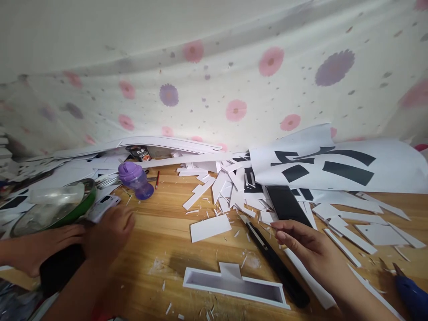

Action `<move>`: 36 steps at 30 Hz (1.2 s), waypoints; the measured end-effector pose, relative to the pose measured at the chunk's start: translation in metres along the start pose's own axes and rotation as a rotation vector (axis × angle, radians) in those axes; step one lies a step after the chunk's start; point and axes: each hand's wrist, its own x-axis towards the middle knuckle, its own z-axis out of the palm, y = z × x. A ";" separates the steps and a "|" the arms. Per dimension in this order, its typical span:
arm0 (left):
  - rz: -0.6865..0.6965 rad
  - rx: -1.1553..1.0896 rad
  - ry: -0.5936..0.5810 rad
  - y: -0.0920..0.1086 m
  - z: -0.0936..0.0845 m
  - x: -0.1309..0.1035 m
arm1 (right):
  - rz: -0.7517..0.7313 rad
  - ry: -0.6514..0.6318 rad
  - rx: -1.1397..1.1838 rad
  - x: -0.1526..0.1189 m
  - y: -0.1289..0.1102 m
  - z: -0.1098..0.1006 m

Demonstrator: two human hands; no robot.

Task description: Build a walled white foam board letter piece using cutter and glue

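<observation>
My left hand [109,229] is at the left of the wooden table, fingers curled down beside a white card piece with dark cut-outs [104,205]. What lies under its fingers is hidden. My right hand [297,243] pinches thumb and forefinger together at the right; anything between the tips is too small to name. Left of that hand lies a black cutter knife [274,263], and just behind it a black phone-like slab [287,205]. A narrow open white box [236,287] with a tab sits near the front, with a white rectangle [210,228] behind it.
Another person's hand [43,249] reaches in from the left, by a green-rimmed bowl [67,218]. A purple cup [136,180] stands behind. White offcuts [234,185] and a patterned sheet [337,165] cover the back right. A blue tool [413,296] is at lower right.
</observation>
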 end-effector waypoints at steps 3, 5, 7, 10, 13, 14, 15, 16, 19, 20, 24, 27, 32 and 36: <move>0.049 0.033 -0.086 0.048 0.029 0.063 | -0.025 0.016 -0.041 0.002 0.006 0.002; 0.076 0.059 -0.163 0.068 0.050 0.106 | -0.049 0.028 -0.083 0.002 0.006 0.002; 0.076 0.096 -0.213 0.080 0.070 0.145 | -0.075 0.036 -0.118 0.003 0.002 0.002; 0.045 0.161 -0.279 0.088 0.094 0.186 | -0.109 0.082 -0.150 0.003 -0.001 0.001; 0.012 0.219 -0.337 0.091 0.109 0.205 | -0.132 0.088 -0.181 0.004 0.002 0.000; 0.012 0.233 -0.358 0.092 0.111 0.208 | -0.139 0.071 -0.192 0.005 0.005 0.000; 0.016 0.246 -0.376 0.093 0.111 0.210 | -0.147 0.056 -0.201 0.005 0.007 -0.001; 0.023 0.256 -0.392 0.095 0.110 0.210 | -0.158 0.046 -0.211 0.006 0.009 -0.001; 0.049 0.282 -0.403 0.103 0.096 0.211 | -0.186 0.049 -0.236 0.006 0.009 0.000; 0.059 0.288 -0.397 0.107 0.088 0.211 | -0.195 0.048 -0.242 0.006 0.009 0.001; 0.137 0.293 -0.371 0.130 0.046 0.212 | -0.235 0.052 -0.245 0.004 0.007 0.000; 0.226 0.278 -0.373 0.151 0.014 0.207 | -0.239 0.159 -0.192 0.002 0.011 -0.001; 0.333 0.247 -0.416 0.188 -0.022 0.176 | -0.351 0.427 -0.140 -0.001 0.001 -0.001; 0.428 0.192 -0.454 0.211 -0.041 0.147 | -0.558 0.573 -0.332 -0.003 -0.032 -0.004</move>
